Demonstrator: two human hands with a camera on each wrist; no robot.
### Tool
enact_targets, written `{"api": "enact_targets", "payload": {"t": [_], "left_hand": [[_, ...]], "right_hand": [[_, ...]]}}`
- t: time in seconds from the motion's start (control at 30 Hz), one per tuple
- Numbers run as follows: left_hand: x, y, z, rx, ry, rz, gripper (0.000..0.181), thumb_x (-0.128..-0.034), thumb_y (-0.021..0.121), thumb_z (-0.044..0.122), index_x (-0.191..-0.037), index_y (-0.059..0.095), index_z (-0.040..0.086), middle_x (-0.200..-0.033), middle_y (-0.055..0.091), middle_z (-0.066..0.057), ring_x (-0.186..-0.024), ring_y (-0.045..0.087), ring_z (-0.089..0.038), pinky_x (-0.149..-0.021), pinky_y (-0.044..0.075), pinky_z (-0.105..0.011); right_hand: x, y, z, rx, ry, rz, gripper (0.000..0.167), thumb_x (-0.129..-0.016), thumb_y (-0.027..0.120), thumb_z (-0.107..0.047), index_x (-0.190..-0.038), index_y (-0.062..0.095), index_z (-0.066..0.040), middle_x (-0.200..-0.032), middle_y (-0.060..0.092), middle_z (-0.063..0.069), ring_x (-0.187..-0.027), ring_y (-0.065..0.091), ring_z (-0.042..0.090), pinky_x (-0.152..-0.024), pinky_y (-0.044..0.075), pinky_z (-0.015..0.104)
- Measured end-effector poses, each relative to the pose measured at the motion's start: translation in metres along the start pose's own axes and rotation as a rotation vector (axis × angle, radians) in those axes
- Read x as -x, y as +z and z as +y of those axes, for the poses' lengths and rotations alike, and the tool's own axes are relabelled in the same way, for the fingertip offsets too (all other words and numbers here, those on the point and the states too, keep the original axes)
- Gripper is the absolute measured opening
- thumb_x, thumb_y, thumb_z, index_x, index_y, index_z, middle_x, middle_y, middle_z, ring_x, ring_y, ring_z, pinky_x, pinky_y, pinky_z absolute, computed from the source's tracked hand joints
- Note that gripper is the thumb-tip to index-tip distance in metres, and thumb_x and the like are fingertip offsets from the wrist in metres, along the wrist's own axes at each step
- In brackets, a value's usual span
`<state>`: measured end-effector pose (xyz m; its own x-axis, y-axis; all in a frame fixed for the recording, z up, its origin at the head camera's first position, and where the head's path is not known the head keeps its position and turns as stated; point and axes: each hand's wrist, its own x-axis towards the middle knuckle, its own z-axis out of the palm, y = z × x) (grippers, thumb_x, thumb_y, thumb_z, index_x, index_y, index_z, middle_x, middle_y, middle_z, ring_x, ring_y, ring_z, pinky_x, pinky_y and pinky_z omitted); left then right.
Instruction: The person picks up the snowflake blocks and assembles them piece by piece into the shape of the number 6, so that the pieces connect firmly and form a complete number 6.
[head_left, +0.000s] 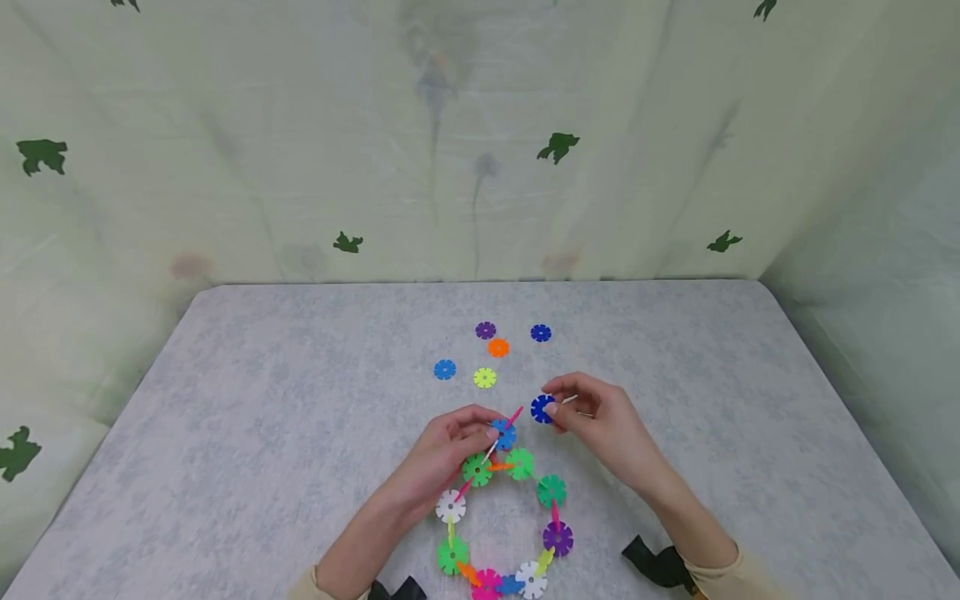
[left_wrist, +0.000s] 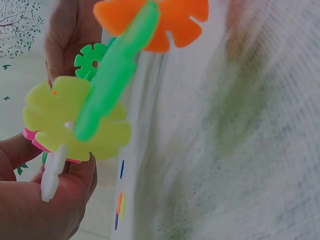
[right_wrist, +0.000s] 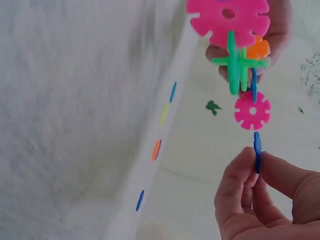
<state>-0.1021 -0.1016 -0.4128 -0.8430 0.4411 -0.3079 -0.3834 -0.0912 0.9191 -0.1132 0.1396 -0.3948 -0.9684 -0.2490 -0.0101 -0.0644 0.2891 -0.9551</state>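
A ring of interlocking flower-shaped plastic discs (head_left: 558,539) in several colours hangs together over the near middle of the table. My left hand (head_left: 444,450) pinches a light blue disc (head_left: 504,434) at the ring's upper end, and an edge-on pink disc (head_left: 515,417) sticks out from it. My right hand (head_left: 611,429) pinches a dark blue disc (head_left: 542,409) between thumb and fingers, a small gap away from that pink disc (right_wrist: 252,111). An edge-on white piece (head_left: 570,399) shows by the right fingers. In the left wrist view, a yellow disc (left_wrist: 55,112) partly hides the left fingers.
Loose discs lie flat beyond the hands: purple (head_left: 486,331), orange (head_left: 498,347), dark blue (head_left: 541,333), light blue (head_left: 445,369) and yellow (head_left: 485,378). The grey table (head_left: 300,375) ends at a pale curtain (head_left: 300,167). A black strap (head_left: 656,564) is by the right wrist.
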Motion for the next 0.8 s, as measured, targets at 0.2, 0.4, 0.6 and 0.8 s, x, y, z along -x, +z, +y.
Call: {"api": "enact_targets", "payload": {"t": [0.2,0.4,0.6,0.8], "left_hand": [[0.001,0.001,0.001,0.009,-0.003,-0.004,0.029,-0.0977,0.058,0.012,-0.121,0.057,-0.006,-0.088,0.067,-0.008,-0.081,0.062,-0.018,-0.076,0.051,-0.025],[0.000,0.002,-0.001,0.008,-0.012,-0.004,0.026,-0.0970,0.060,0.012,-0.118,0.060,-0.004,-0.087,0.068,-0.008,-0.080,0.062,-0.018,-0.076,0.051,-0.026],[-0.001,0.004,-0.001,-0.013,0.003,0.005,0.027,-0.0943,0.067,0.018,-0.113,0.063,-0.002,-0.084,0.068,-0.007,-0.077,0.059,-0.017,-0.073,0.050,-0.026],[0.000,0.007,0.001,-0.024,0.034,0.027,0.021,-0.0921,0.068,0.011,-0.106,0.066,-0.005,-0.079,0.069,-0.004,-0.072,0.058,-0.014,-0.067,0.049,-0.024]], "right_hand": [[0.006,0.006,-0.001,-0.058,-0.009,0.061,0.016,-0.095,0.066,-0.012,-0.111,0.066,-0.009,-0.096,0.066,0.009,-0.083,0.065,0.038,-0.077,0.057,0.043],[0.006,0.011,-0.001,-0.101,-0.012,0.090,0.016,-0.095,0.066,-0.009,-0.111,0.066,-0.008,-0.097,0.066,0.011,-0.084,0.066,0.041,-0.075,0.058,0.038],[0.007,0.016,-0.004,-0.119,0.005,0.072,0.015,-0.095,0.065,-0.008,-0.110,0.067,-0.008,-0.095,0.067,0.010,-0.083,0.065,0.042,-0.075,0.057,0.040],[0.008,0.020,-0.004,-0.147,-0.008,0.076,0.015,-0.093,0.066,-0.005,-0.108,0.068,-0.005,-0.090,0.069,0.011,-0.081,0.065,0.043,-0.073,0.058,0.038]]}}
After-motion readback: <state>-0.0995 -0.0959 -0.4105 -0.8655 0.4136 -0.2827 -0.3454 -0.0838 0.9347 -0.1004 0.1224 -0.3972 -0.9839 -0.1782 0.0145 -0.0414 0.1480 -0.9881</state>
